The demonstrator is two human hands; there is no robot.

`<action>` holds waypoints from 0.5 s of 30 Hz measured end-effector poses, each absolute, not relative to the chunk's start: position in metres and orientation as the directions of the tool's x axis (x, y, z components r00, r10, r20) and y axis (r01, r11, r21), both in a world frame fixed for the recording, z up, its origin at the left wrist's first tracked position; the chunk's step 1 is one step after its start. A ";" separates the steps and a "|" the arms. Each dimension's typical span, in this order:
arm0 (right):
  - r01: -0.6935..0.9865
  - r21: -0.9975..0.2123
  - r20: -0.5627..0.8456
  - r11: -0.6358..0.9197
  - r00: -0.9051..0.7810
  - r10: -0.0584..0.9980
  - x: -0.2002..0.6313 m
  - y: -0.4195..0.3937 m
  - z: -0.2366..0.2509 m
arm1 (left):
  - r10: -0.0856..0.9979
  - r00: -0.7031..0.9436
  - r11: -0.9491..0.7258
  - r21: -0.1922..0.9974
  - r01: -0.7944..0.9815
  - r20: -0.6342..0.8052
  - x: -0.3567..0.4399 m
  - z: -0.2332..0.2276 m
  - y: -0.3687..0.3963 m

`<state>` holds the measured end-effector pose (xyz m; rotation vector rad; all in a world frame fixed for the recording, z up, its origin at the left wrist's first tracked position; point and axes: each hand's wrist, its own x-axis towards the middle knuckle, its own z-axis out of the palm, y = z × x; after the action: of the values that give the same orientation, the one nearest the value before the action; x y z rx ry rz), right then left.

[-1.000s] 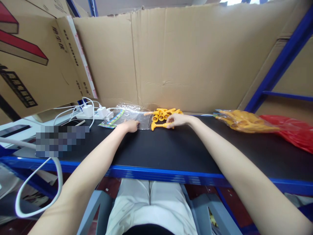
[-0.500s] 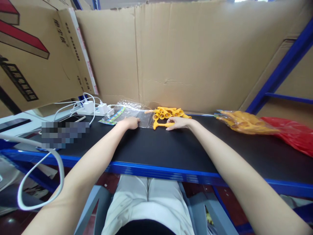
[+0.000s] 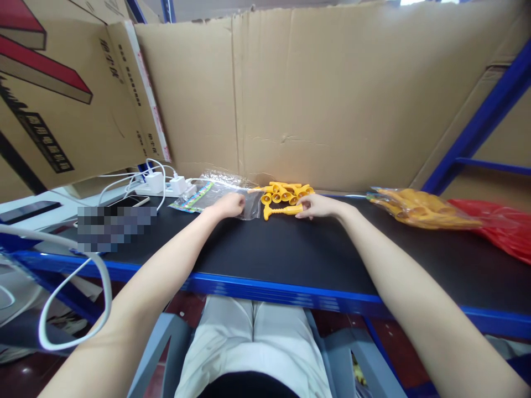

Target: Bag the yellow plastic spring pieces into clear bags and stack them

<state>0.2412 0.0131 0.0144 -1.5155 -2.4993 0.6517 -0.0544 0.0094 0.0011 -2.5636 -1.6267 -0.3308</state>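
Yellow piece crosswise, right hand on its end

On my feed the loose yellow piece (image 3: 282, 210) lies on the black tabletop (image 3: 265, 249), directly left of my right hand (image 3: 313, 207). Long axis side to side, flared end left, away from that hand. Right is nearer: I have thumb and fingers pinched on the near end. My left hand (image 3: 229, 205) is curled on the clear bag (image 3: 251, 209); can't tell if it grips the film. Piece sits between both hands, just in front of the yellow pile (image 3: 285, 193).

Containers: clear bag by the left looks flat; one pile stem meets its far corner, inside or outside unclear. Filled bag (image 3: 423, 209), far right, holds more yellow pieces. Red bundle (image 3: 501, 226) beside it, contents unclear.
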 end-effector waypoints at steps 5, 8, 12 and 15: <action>0.782 -0.458 -0.005 0.423 -0.479 0.878 0.243 0.007 0.024 | 0.821 0.477 -0.521 0.070 0.851 0.313 -0.040 -0.003 0.004; 0.762 -0.489 0.073 0.424 -0.449 0.891 0.242 0.004 0.028 | 0.859 0.448 -0.474 0.055 0.879 0.248 -0.035 -0.004 0.000; 0.706 -0.545 0.172 0.453 -0.435 0.884 0.237 0.006 0.023 | 0.882 0.431 -0.452 0.079 0.889 0.192 -0.036 -0.006 0.001; 0.687 -0.556 0.201 0.469 -0.436 0.877 0.230 0.009 0.016 | 0.883 0.433 -0.455 0.104 0.884 0.182 -0.038 -0.008 0.005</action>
<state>0.2299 0.0088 0.0157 -1.3012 -2.2556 0.5487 -0.0377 0.0045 -0.0078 -2.6531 -1.6366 -0.3308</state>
